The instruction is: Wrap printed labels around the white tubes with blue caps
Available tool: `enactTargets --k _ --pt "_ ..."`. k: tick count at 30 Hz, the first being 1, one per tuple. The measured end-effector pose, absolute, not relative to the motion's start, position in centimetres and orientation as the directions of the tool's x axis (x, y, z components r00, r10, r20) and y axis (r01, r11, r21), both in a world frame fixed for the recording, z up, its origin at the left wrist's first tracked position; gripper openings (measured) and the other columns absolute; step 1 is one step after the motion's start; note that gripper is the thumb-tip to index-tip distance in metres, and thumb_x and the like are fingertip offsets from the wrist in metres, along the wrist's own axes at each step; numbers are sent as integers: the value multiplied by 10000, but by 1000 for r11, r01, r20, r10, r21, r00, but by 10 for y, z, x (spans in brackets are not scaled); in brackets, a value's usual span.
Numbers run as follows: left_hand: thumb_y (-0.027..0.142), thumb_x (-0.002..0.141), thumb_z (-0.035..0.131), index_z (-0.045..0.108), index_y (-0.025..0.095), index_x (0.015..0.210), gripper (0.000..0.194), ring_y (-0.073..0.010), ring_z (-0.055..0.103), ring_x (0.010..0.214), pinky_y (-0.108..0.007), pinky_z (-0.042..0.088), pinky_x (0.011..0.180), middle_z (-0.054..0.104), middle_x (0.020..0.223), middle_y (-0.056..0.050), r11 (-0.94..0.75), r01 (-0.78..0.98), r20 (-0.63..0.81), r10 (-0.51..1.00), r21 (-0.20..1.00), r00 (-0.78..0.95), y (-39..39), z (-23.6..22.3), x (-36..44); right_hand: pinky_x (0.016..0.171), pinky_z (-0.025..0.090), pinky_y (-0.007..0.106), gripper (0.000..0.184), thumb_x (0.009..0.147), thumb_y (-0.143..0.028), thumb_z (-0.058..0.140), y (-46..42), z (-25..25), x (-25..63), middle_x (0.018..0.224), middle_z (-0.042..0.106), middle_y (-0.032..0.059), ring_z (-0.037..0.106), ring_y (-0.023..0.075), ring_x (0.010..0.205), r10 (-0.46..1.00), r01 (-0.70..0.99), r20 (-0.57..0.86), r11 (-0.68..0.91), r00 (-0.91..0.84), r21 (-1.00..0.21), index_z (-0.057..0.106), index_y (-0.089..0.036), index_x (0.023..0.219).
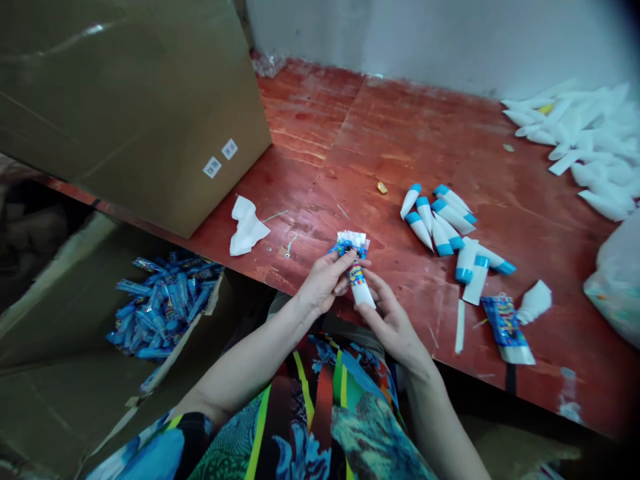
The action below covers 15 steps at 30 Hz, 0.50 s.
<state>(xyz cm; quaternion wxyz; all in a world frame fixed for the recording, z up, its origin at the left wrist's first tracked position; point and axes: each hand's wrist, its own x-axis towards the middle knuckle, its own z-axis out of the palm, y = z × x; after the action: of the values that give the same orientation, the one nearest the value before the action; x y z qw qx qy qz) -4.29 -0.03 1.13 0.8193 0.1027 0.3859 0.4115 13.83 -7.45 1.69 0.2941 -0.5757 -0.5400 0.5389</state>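
Over the table's front edge, my left hand (325, 280) is closed, its thumb pressing on a blue printed wrapper (355, 275) with yellow lettering and a white lower end. More blue and white wrapper edges fan out above the thumb. My right hand (393, 320) grips the same wrapper lower down, thumb and fingers at its white end. Whether a tube is inside it, I cannot tell. To the right lie several white tubes (443, 223) with blue caps. A stack of blue printed wrappers (506, 330) rests near the front edge, with a crumpled white piece (535, 302) beside it.
A large cardboard box (150, 120) stands on the red table (320, 180) at left. Below it, an open carton (45, 373) contains many blue wrapped pieces (163, 307). White tubes or sleeves (595, 140) are heaped at far right, near a plastic bag (617, 280). Torn white paper (247, 227) lies left.
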Motion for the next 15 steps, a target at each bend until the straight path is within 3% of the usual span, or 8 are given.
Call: enactTargets --k 2,7,12,15 --pt "432 1005 883 728 147 910 339 -22 249 399 -239 210 440 706 651 4 643 -600 -538 752 476 380 3 12 -46 972 751 469 727 1088 -502 815 -77 17 143 1252 884 89 867 273 1001 906 206 -352 -308 -235 -929 578 -315 1748" --pt "470 1055 805 752 147 795 418 -57 228 390 -245 210 444 359 421 81 669 -580 -499 739 466 452 -7 10 -46 1011 767 575 739 906 -492 1004 -78 5 142 1113 916 66 897 323 974 896 66 -399 -394 -194 -917 699 -297 1550" --pt "519 931 938 752 161 860 409 -56 274 424 -247 237 466 504 495 55 663 -576 -523 742 478 420 -16 8 -40 770 781 516 540 864 -660 985 -70 -5 119 825 852 4 850 302 734 934 40 -358 -358 21 -933 714 -300 1161" --pt "497 933 940 747 169 875 386 -56 288 422 -251 255 478 525 510 55 665 -580 -511 741 470 435 -17 7 -41 615 728 453 555 870 -766 934 -63 7 118 776 824 6 777 273 622 947 156 -316 -321 57 -934 683 -297 1030"
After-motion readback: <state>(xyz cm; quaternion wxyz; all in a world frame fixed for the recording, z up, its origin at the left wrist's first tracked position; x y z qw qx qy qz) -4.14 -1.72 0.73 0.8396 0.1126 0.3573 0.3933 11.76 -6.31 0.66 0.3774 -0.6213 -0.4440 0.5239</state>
